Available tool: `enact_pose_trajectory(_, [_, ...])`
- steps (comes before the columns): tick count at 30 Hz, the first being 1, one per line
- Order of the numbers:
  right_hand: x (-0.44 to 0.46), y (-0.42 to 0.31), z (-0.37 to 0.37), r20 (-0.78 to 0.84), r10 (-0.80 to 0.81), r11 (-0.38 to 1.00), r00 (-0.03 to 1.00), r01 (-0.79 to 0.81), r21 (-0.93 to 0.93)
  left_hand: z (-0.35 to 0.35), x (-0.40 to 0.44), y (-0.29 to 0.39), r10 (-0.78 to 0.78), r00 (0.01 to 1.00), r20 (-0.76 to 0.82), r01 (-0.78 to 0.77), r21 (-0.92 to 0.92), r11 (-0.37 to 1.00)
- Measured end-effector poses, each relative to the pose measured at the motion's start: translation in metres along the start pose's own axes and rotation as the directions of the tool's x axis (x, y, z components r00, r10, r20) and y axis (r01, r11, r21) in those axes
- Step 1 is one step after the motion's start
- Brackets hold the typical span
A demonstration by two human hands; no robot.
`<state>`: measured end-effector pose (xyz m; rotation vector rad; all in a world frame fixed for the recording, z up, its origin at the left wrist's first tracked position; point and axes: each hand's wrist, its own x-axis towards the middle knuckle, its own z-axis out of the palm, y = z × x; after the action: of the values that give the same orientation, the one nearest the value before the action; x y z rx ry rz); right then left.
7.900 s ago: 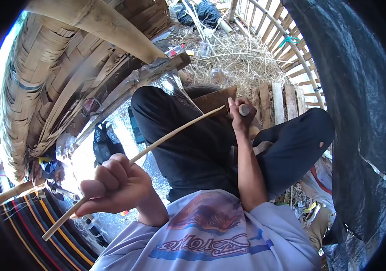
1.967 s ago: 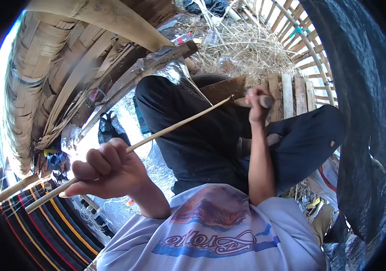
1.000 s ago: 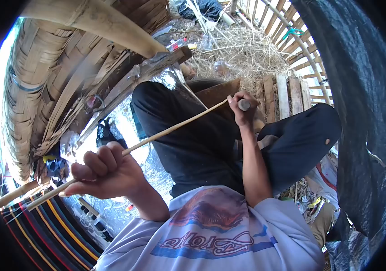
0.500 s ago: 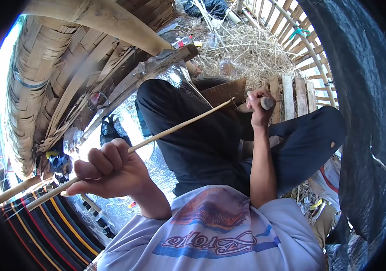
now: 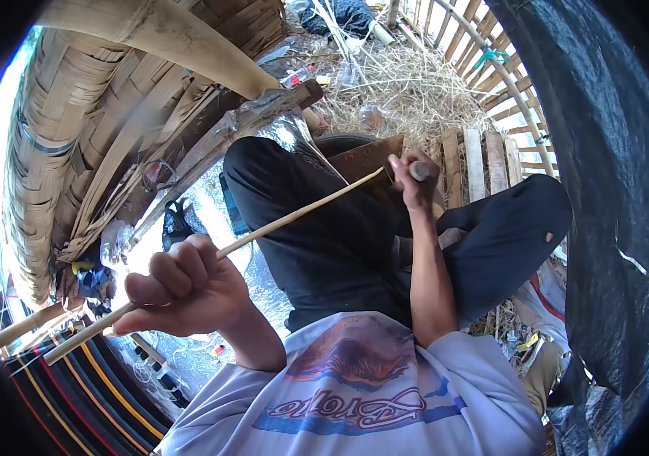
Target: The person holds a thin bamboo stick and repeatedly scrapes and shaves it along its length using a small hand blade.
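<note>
My left hand (image 5: 191,292) is closed in a fist around a thin, pale wooden stick (image 5: 294,216), which slants up and to the right across my lap. The stick's lower end sticks out past the thumb side. In my right hand (image 5: 414,182) is a knife with a thick, round wooden handle (image 5: 419,170), its butt facing me. Only a thin sliver of what looks like the blade shows, close to the stick's far tip; whether they touch I cannot tell. My fingers hide the rest of the knife.
Beyond my crossed legs (image 5: 309,228) are a brown board (image 5: 361,159), pale wooden slats (image 5: 475,163) and dry straw (image 5: 423,91). Woven bamboo (image 5: 58,152) and a thick pole (image 5: 188,42) border the left. Dark plastic sheeting (image 5: 613,190) hangs right; striped cloth (image 5: 89,395) lies lower left.
My right hand has shifted left and slightly up with the knife, turning a little. The stick's far tip has moved slightly left; my left hand stays nearly in place. The whole view has tilted slightly.
</note>
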<state>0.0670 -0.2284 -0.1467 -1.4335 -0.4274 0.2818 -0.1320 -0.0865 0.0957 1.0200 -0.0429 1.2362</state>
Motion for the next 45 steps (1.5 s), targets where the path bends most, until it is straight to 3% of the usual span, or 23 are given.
enact_pose_trajectory(2, [0.0,-0.019,0.001,-0.031,0.077,0.969,0.997,-0.068,0.238,-0.002,0.0,0.0,0.002,1.0,0.001,-0.002,0.017,1.0])
enact_pose_trajectory(5, [-0.005,-0.007,-0.001,0.016,0.046,0.983,0.999,-0.048,0.178,-0.01,-0.001,0.003,-0.016,1.0,0.013,0.015,0.013,1.0])
enact_pose_trajectory(6, [-0.002,-0.001,0.005,0.001,0.004,0.999,1.0,-0.004,0.036,-0.007,-0.001,0.002,0.01,1.0,-0.017,-0.01,-0.021,1.0])
enact_pose_trajectory(9, [0.003,0.002,0.0,0.049,0.077,0.996,0.996,-0.075,-0.039,-0.002,0.0,-0.001,0.032,0.999,0.025,-0.033,0.052,0.998])
enact_pose_trajectory(13, [0.001,-0.025,-0.005,0.089,-0.069,0.97,0.994,0.046,0.237,-0.01,0.002,0.001,-0.011,0.994,0.11,0.007,0.039,0.999])
enact_pose_trajectory(15, [-0.003,-0.028,0.002,0.032,0.052,0.958,0.998,-0.058,0.279,-0.009,0.0,0.001,0.008,0.993,0.12,-0.014,0.046,0.999])
enact_pose_trajectory(17, [0.0,0.003,-0.002,0.045,-0.002,0.995,0.999,-0.003,0.098,-0.005,0.001,-0.001,0.01,0.993,0.114,-0.009,-0.007,1.0])
enact_pose_trajectory(19, [0.007,-0.011,0.0,0.095,0.012,0.998,0.995,-0.018,0.059,-0.004,0.003,-0.001,-0.007,0.991,0.131,0.007,0.005,1.0])
enact_pose_trajectory(23, [-0.003,-0.015,-0.001,0.087,0.027,0.984,0.996,-0.042,0.172,-0.01,0.005,0.001,-0.019,0.986,0.167,0.019,0.002,1.0])
enact_pose_trajectory(25, [-0.001,-0.003,0.003,0.097,-0.086,0.987,0.992,0.098,-0.126,-0.006,0.0,0.001,-0.016,0.989,0.148,0.018,-0.007,1.0])
enact_pose_trajectory(26, [0.002,-0.001,0.005,0.104,-0.097,0.989,0.99,0.108,-0.105,-0.004,0.002,-0.001,0.01,0.99,0.142,-0.008,-0.015,1.0])
enact_pose_trajectory(29, [0.002,-0.01,0.003,0.111,0.097,0.995,0.989,-0.099,0.006,0.003,0.003,-0.004,0.002,0.983,0.183,0.003,-0.03,1.0])
enact_pose_trajectory(33, [0.002,-0.011,0.0,0.078,-0.032,0.999,0.996,0.031,0.012,0.001,0.003,-0.003,-0.007,0.98,0.201,0.014,-0.034,0.999])
enact_pose_trajectory(35, [0.003,0.002,-0.001,0.101,0.032,0.998,0.994,-0.027,-0.05,0.003,0.004,-0.006,0.0,0.981,0.193,0.014,-0.067,0.998])
enact_pose_trajectory(37, [0.003,-0.008,-0.004,0.142,-0.006,0.999,0.99,0.013,-0.047,0.003,0.005,-0.005,-0.008,0.97,0.242,0.024,-0.062,0.998])
enact_pose_trajectory(40, [0.003,-0.03,-0.005,0.085,0.001,0.957,0.996,-0.026,0.289,0.0,0.009,-0.005,-0.011,0.948,0.318,0.042,-0.093,0.995])
enact_pose_trajectory(45, [0.009,-0.022,-0.005,0.066,0.048,0.967,0.997,-0.063,0.245,0.004,0.007,-0.004,-0.046,0.905,0.423,0.131,-0.174,0.976])
